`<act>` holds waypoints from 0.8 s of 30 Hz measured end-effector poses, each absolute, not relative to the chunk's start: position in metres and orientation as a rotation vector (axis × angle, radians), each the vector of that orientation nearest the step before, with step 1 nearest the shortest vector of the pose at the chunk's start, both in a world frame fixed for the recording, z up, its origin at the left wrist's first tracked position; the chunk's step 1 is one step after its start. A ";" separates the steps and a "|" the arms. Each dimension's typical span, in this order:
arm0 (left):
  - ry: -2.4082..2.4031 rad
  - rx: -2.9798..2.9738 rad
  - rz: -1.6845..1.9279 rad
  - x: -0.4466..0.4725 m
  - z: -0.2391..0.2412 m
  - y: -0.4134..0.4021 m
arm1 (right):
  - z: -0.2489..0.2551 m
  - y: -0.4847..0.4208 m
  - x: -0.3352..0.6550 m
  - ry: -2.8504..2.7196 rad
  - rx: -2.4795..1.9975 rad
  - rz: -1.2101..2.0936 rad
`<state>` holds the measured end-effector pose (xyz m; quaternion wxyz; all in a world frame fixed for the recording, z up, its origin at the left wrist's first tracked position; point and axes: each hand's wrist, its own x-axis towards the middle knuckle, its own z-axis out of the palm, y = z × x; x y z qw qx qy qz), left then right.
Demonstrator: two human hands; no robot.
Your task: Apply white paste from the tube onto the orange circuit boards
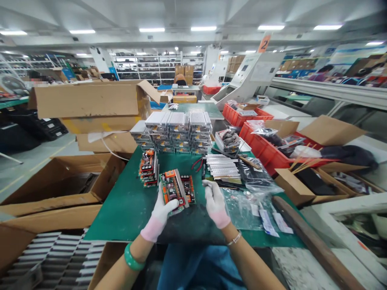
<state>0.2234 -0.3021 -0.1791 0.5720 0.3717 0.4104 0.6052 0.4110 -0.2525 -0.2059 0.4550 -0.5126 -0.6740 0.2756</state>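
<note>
My left hand (159, 215), in a white glove, grips the lower left edge of a circuit board (177, 190) with orange parts and a metal strip, tilted above the green mat (127, 205). My right hand (215, 203), also gloved, hovers just right of the board with its fingers curled; whether it holds anything I cannot make out. A row of similar boards (149, 167) stands on edge to the left. Behind it rises a stack of finned grey units (176, 133).
Grey metal strips (222, 166) and plastic bags (250, 193) lie to the right. Red crates (263, 151) and open cartons (305, 181) sit further right. Large cardboard boxes (87, 106) stand on the left, one low carton holding grey finned parts (60, 257).
</note>
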 end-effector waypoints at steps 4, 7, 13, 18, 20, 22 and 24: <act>1.090 0.819 1.447 0.221 -0.171 -0.299 | -0.206 -0.261 0.407 -1.845 -1.370 0.685; 1.168 0.883 1.518 0.224 -0.168 -0.294 | -0.192 -0.272 0.396 -1.998 -1.480 0.630; 1.246 0.958 1.664 0.239 -0.159 -0.285 | -0.174 -0.282 0.383 -2.273 -1.534 0.484; 1.215 0.946 1.744 0.250 -0.159 -0.282 | -0.176 -0.274 0.379 -2.318 -1.626 0.355; 1.193 0.904 1.768 0.255 -0.158 -0.278 | -0.176 -0.271 0.376 -2.291 -1.659 0.334; 1.176 0.864 1.779 0.257 -0.156 -0.274 | -0.174 -0.265 0.375 -2.255 -1.645 0.329; 1.146 0.829 1.788 0.257 -0.151 -0.273 | -0.171 -0.254 0.380 -2.167 -1.646 0.325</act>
